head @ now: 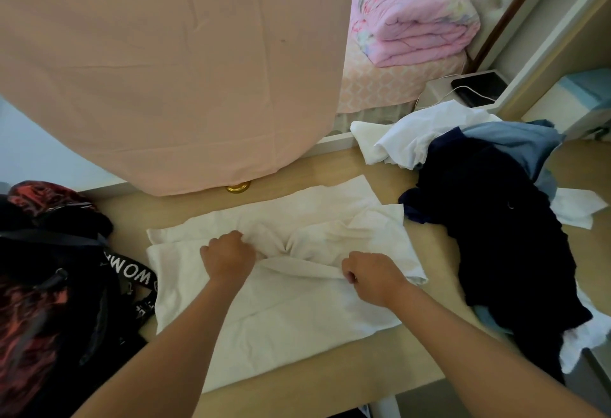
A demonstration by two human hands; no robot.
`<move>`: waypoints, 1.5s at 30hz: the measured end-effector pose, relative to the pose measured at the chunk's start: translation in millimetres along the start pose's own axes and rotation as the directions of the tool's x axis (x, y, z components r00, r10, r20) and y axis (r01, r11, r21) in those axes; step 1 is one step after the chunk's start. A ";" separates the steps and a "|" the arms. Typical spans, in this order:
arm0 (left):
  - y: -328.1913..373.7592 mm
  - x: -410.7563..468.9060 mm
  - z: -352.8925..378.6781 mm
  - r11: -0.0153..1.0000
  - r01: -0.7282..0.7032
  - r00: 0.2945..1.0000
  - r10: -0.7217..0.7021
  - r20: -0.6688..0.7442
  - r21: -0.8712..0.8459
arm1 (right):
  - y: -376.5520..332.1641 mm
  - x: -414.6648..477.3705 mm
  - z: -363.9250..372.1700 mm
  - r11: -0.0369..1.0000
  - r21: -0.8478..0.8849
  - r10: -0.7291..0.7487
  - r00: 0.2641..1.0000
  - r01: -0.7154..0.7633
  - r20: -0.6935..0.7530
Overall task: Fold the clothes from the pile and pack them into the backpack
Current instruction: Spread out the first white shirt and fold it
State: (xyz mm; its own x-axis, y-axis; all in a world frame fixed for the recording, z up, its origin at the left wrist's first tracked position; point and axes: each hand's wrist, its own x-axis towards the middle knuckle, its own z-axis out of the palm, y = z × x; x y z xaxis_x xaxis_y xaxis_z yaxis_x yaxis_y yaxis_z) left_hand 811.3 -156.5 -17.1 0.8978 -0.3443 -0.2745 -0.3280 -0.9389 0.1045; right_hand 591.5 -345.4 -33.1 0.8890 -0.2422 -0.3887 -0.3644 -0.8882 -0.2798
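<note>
Two hands on white garment, flat on table, long axis left-right; left hand bunches cloth, right hand pinches fold ridge running between them; backpack lies left (left hand nearer), pile right.

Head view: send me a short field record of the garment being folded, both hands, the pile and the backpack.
garment in work: white garment, spread on the table, bunched in the middle
left hand: grips the bunched cloth
right hand: pinches a folded edge
pile: dark, blue and white clothes, unfolded, right of the garment
backpack: black and red, left of the garment
</note>
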 end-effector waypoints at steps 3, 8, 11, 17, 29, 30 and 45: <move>-12.3 -21.4 -3.6 0.976 0.018 0.993 -0.043 -0.110 -0.217 | -0.6 -1.3 -10.9 0.999 0.038 0.002 0.977 -0.010 0.213; -48.2 -48.8 8.6 0.984 0.110 0.931 -0.151 0.333 0.137 | 6.6 9.5 -33.6 0.919 0.376 0.148 0.988 -0.118 -0.051; -44.5 -45.1 13.4 0.985 -0.123 0.992 0.123 0.001 0.120 | 24.2 32.9 -45.4 0.965 0.210 0.214 0.937 -0.158 -0.276; -25.0 -19.9 27.1 0.936 -0.342 0.934 0.329 0.141 0.084 | 51.7 60.6 -62.2 0.919 -0.241 0.315 0.949 -0.313 -0.029; -29.5 -1.0 25.2 0.964 -0.158 0.976 0.185 -0.113 0.213 | 70.0 77.7 -64.6 0.928 0.037 0.357 0.858 -0.370 -0.369; -31.1 -0.2 25.3 0.949 -0.160 0.978 0.190 -0.088 0.270 | 65.1 74.1 -56.7 0.943 0.061 0.324 0.852 -0.328 -0.411; -60.9 -1.6 1.6 0.941 -0.117 0.993 0.115 0.026 0.318 | 14.0 7.1 26.1 0.987 -0.162 0.006 1.000 -0.005 0.007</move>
State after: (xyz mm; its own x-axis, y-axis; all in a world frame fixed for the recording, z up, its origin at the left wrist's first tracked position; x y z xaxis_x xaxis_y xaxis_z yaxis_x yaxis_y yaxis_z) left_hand 829.4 -98.8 -24.5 0.8462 -0.4501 -0.2851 -0.5075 -0.8439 -0.1738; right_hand 585.4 -349.4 -62.6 0.8849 -0.2448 -0.3961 -0.3189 -0.9385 -0.1323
